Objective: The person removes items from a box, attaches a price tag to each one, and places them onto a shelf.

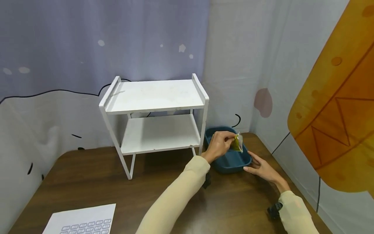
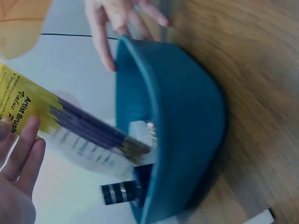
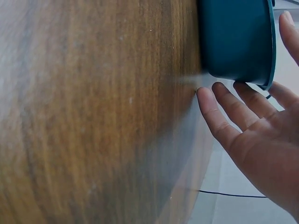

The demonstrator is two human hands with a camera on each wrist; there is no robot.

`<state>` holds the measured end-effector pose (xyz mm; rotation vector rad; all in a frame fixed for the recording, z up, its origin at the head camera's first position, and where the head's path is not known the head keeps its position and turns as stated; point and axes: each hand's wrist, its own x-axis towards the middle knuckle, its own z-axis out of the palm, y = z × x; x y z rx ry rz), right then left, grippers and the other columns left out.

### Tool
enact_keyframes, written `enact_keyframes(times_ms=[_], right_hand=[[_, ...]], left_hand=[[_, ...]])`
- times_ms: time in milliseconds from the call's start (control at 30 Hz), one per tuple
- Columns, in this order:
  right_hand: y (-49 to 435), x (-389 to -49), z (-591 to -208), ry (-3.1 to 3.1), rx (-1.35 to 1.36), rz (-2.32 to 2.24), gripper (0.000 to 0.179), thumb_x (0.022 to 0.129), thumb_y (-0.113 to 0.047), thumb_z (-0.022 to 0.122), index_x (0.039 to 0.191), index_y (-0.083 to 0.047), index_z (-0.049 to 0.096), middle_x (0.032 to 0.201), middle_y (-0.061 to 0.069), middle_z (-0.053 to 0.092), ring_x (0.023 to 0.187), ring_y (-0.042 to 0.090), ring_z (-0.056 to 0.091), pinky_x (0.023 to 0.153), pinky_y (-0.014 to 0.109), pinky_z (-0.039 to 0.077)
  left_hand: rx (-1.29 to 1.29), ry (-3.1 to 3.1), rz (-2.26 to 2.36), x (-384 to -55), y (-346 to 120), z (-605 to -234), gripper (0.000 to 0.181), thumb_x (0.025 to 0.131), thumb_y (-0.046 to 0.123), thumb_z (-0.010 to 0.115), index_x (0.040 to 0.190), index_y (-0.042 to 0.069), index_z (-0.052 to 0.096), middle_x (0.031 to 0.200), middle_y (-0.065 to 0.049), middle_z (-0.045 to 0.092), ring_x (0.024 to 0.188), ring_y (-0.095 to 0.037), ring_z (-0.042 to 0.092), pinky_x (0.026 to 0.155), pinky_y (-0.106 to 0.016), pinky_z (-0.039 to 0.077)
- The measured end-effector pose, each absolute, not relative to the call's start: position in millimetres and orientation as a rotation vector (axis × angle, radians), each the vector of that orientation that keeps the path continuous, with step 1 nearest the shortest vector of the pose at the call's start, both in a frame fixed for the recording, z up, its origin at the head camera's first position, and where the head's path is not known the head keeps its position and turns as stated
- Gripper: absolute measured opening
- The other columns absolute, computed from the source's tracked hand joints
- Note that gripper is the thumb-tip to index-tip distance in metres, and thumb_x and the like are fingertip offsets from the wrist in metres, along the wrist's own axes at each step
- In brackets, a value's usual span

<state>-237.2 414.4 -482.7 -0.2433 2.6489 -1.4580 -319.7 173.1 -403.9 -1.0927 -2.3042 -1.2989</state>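
Observation:
A teal plastic basin (image 1: 225,167) stands on the table beside the white shelf. Over it, my left hand (image 1: 219,144) pinches a clear pack of artist brushes (image 1: 239,143) by its yellow label end. In the left wrist view the pack (image 2: 77,119) slants, its brush tips at the basin's opening. A black cylinder with silver bands (image 2: 119,192) sticks out past the rim of the basin (image 2: 182,107), near a small whitish item (image 2: 140,133). My right hand (image 1: 264,169), fingers spread and extended, is at the basin's right side, fingertips right at the wall in the right wrist view.
A white two-tier shelf (image 1: 160,97) stands left of the basin on the brown wooden table (image 1: 87,175). At the front left lies a printed white sheet (image 1: 84,217). Patterned curtains (image 1: 233,48) hang behind and to the right, close to the table edge.

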Motion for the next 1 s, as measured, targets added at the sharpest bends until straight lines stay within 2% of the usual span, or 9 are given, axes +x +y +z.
enact_keyframes(times_ms=[267, 467, 767, 1000], right_hand=[[412.7, -236.1, -482.8, 2.646, -0.234, -1.46, 0.086, 0.097, -0.022, 0.066, 0.16, -0.005, 0.011, 0.159, 0.038, 0.015, 0.14, 0.059, 0.029, 0.094, 0.054, 0.054], [411.6, -235.5, -480.6, 2.657, -0.239, -1.45, 0.085, 0.097, -0.021, 0.066, 0.16, -0.005, 0.011, 0.16, 0.037, 0.013, 0.14, 0.059, 0.03, 0.093, 0.054, 0.054], [410.8, -234.4, -478.2, 2.651, -0.223, -1.441, 0.085, 0.098, -0.022, 0.064, 0.16, -0.005, 0.009, 0.157, 0.04, 0.018, 0.138, 0.059, 0.033, 0.093, 0.052, 0.055], [409.8, -234.1, -478.3, 2.635, -0.217, -1.478, 0.086, 0.097, -0.021, 0.065, 0.16, -0.003, 0.01, 0.156, 0.039, 0.023, 0.139, 0.056, 0.035, 0.094, 0.046, 0.056]], left_hand=[[-1.156, -2.141, -1.545, -307.0, 164.6, -382.3, 0.019, 0.096, 0.004, 0.064, 0.111, -0.001, 0.074, 0.107, -0.017, 0.075, 0.086, -0.023, 0.075, 0.072, -0.012, 0.054], [-1.188, -2.011, -1.712, -296.4, 155.3, -362.8, 0.018, 0.095, -0.002, 0.063, 0.11, -0.007, 0.072, 0.105, -0.024, 0.074, 0.079, -0.03, 0.075, 0.069, -0.014, 0.056], [-1.308, -1.948, -1.664, -266.2, 128.9, -333.6, 0.018, 0.095, -0.001, 0.062, 0.109, -0.007, 0.071, 0.101, -0.024, 0.074, 0.067, -0.026, 0.073, 0.06, -0.021, 0.057], [-1.307, -2.011, -1.491, -238.9, 93.7, -317.9, 0.014, 0.094, -0.001, 0.063, 0.105, -0.004, 0.073, 0.096, -0.019, 0.076, 0.058, -0.019, 0.069, 0.054, -0.013, 0.051]])
